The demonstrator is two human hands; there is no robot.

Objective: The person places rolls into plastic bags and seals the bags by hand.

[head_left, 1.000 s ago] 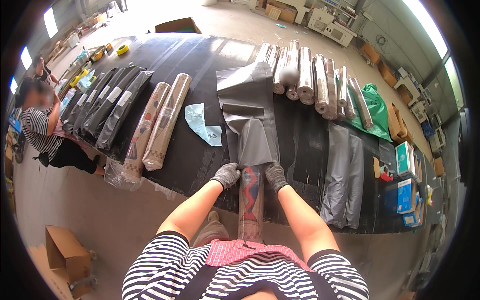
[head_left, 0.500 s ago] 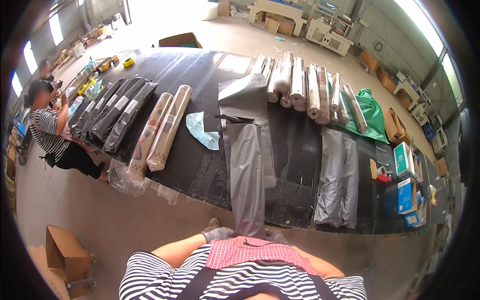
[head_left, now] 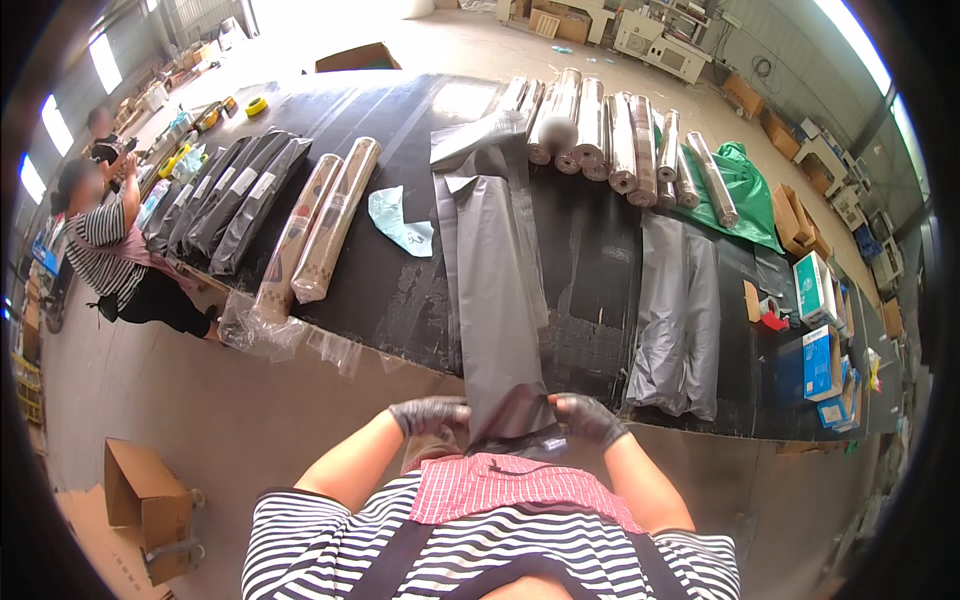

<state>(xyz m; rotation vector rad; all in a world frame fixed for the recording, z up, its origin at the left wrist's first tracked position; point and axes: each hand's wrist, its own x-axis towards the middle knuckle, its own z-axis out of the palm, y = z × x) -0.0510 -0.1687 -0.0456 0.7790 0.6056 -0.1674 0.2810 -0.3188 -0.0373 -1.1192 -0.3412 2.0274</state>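
A long grey plastic bag stretches from the middle of the black table over its near edge toward my apron. Beneath its far part lies more grey plastic sheeting. My left hand, in a dark glove, grips the left side of the bag's near end. On the opposite side, my gloved right hand pinches the right edge, thumb and fingertips closed on the plastic. The near end sags between my hands, creased and darker. Whether anything is inside it cannot be made out.
Patterned rolls in clear film lie left, beside packed grey bags. More rolls are stacked at the far right near green plastic. Two filled grey bags and small boxes lie right. A co-worker stands left.
My hands have come up and outward from beside my apron to the bag's two sides. The bag's near end has lifted, and its far end has slid farther away. The whole view has shifted slightly.
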